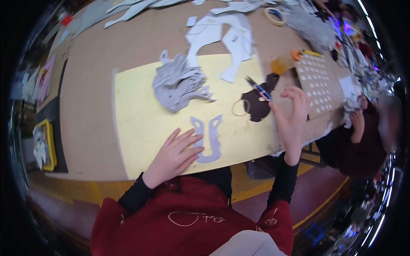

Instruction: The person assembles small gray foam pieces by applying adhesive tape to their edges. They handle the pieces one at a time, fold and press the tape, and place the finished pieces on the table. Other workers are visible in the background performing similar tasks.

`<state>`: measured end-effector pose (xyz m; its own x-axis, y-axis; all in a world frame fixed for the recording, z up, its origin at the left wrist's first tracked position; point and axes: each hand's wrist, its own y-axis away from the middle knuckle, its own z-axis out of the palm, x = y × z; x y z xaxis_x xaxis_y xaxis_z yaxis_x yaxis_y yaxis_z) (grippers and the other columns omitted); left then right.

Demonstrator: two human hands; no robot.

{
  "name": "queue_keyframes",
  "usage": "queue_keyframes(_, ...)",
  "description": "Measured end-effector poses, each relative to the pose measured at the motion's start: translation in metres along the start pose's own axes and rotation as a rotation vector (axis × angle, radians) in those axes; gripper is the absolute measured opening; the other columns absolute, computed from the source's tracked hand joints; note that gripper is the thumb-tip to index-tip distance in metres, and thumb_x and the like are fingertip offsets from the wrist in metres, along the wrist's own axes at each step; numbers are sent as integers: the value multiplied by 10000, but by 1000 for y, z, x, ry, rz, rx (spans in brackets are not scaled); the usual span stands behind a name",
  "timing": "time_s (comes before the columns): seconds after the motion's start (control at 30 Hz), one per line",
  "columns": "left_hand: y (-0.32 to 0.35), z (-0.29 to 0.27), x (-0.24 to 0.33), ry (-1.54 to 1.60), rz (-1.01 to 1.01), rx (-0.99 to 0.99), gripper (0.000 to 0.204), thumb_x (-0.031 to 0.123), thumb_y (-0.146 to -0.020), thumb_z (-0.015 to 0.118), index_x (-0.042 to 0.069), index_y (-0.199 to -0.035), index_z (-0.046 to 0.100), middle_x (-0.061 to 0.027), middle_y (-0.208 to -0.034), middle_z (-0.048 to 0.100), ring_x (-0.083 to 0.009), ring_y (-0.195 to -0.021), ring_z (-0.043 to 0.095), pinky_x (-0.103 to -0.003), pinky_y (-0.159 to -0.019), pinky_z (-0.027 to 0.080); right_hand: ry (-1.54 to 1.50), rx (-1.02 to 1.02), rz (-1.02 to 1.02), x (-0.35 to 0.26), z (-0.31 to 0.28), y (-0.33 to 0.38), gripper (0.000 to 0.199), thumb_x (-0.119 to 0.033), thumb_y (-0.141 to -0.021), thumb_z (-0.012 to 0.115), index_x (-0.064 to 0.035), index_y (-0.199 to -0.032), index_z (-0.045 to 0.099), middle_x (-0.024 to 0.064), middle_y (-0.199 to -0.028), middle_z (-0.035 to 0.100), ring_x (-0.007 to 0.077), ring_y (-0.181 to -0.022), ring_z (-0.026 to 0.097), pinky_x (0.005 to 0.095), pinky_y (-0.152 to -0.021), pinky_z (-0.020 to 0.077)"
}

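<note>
My left hand lies flat with fingers spread on a pale lilac U-shaped cut piece, pressing it onto the yellow sheet. My right hand is raised at the sheet's right edge, fingers loosely curled, holding nothing I can make out. Just left of its fingers lie small scissors with blue and pink handles on a dark brown cut piece. A thin ring sits beside that piece. A pile of grey cut pieces lies further back on the sheet.
White cut shapes lie behind the pile on the brown table. A tape roll, an orange cup and a perforated board stand at the right. Another person works at the right. A yellow tray sits on the left.
</note>
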<state>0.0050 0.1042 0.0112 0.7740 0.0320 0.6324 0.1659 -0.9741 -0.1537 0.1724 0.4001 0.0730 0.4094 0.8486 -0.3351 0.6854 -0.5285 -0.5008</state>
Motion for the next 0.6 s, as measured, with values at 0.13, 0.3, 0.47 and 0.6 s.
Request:
queue_keyframes(0.13, 2, 1, 2, 87, -25, 109, 244, 143, -905, 677, 103, -1146, 678, -66, -1281, 610, -285, -1274, 533, -513, -1118, 354, -77, -213, -254, -53, 15, 12, 319, -141, -724, 810, -163, -991, 637, 21, -1216, 583, 286, -1253, 460, 452, -1011, 276)
queue_keyframes(0.3, -4, 1, 4, 253, -86, 280, 226, 84, -871, 691, 82, -1097, 697, -60, -1095, 648, -256, -1028, 605, -427, -964, 440, -79, -387, -375, -79, 41, 18, 272, -112, -751, 754, -170, -989, 636, 18, -1255, 558, 314, -1328, 415, 543, -1046, 239)
queue_keyframes(0.47, -21, 7, 19, 322, -203, 383, 190, 105, -845, 731, 61, -1029, 711, -62, -975, 666, -251, -901, 594, -364, -829, 458, -33, -440, -370, -81, 39, 20, 254, -111, -755, 748, -162, -970, 623, 17, -1270, 551, 329, -1355, 397, 611, -1073, 210)
queue_keyframes(0.6, -36, 12, 27, 424, -364, 394, 142, 150, -828, 767, 62, -933, 729, -38, -859, 682, -228, -795, 574, -338, -735, 463, -49, -432, -387, -90, 30, 27, 250, -115, -762, 746, -167, -967, 612, 15, -1287, 544, 328, -1358, 394, 643, -1061, 209)
